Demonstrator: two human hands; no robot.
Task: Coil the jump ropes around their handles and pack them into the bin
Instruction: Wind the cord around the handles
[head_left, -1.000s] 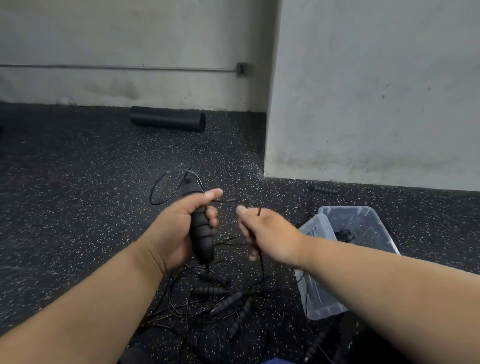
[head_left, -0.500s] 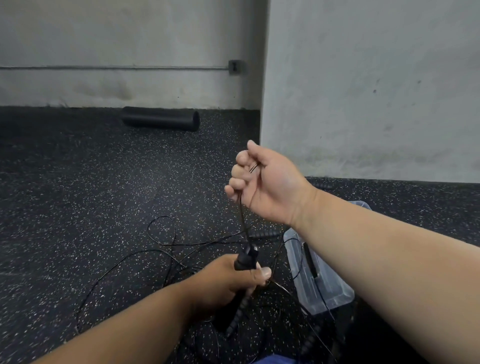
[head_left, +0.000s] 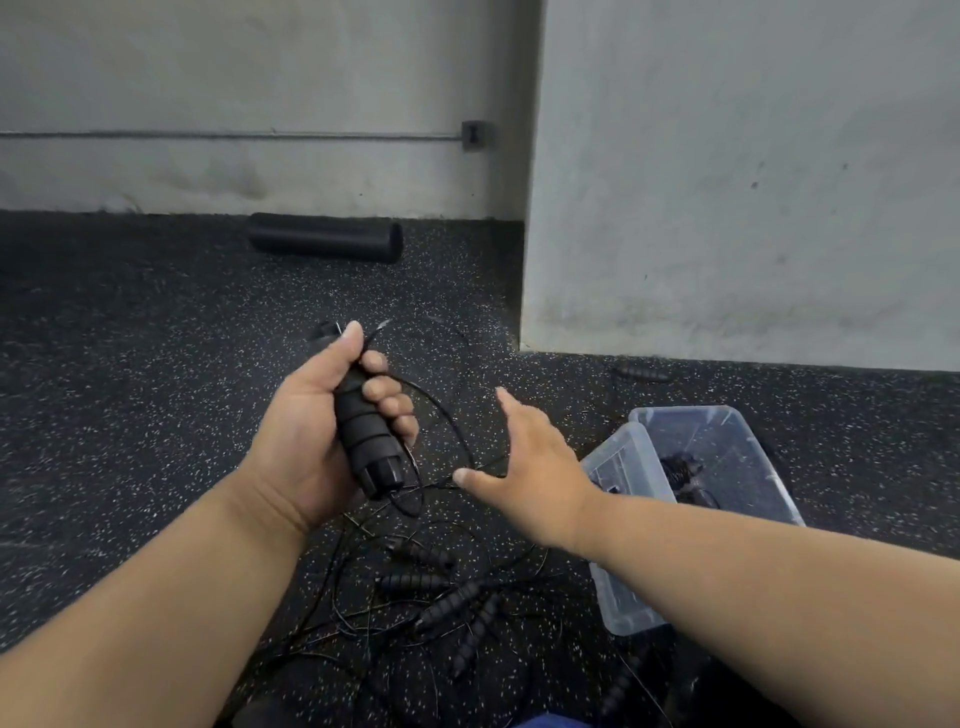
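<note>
My left hand (head_left: 317, 431) grips a black ribbed jump rope handle (head_left: 370, 441), held nearly upright over the floor. Its thin black cord (head_left: 452, 421) loops out to the right and down toward my right hand (head_left: 524, 462). That hand is spread flat, fingers apart, with the cord passing near the thumb; no grip on it shows. Below both hands, several more black handles (head_left: 452, 603) lie in a tangle of cords on the floor. A clear plastic bin (head_left: 623, 603) stands on the floor at the right, with a dark coiled rope (head_left: 680, 470) inside.
A black foam roller (head_left: 327, 243) lies by the far wall. One loose handle (head_left: 641, 373) rests at the foot of the grey wall corner (head_left: 530, 312) behind the bin. The floor is dark speckled rubber.
My left hand has risen with the handle, from low to mid-view. My right hand has dropped from its raised position, and its fingers have spread apart off the cord.
</note>
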